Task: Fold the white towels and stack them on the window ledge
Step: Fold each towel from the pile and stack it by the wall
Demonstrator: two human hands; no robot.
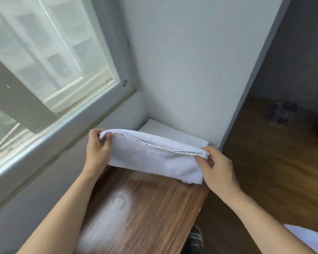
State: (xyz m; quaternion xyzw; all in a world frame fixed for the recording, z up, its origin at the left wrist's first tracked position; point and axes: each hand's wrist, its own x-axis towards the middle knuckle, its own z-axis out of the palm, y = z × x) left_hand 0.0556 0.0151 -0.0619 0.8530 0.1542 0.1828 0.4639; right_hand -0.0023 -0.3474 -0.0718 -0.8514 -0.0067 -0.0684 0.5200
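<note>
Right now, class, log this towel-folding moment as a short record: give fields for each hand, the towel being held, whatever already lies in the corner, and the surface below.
left hand: left hand pinches the held towel's upper left corner
right hand: right hand pinches its upper right corner
held towel: white towel, folded double, hanging above the ledge
corner: folded white towel lying flat against the wall, partly hidden
surface: wood-grain ledge beside the window

I count two white towels, one held (152, 158), one folded on the ledge (173, 133), two hands, left (97, 149), right (218, 167), one window (50, 57)
</note>
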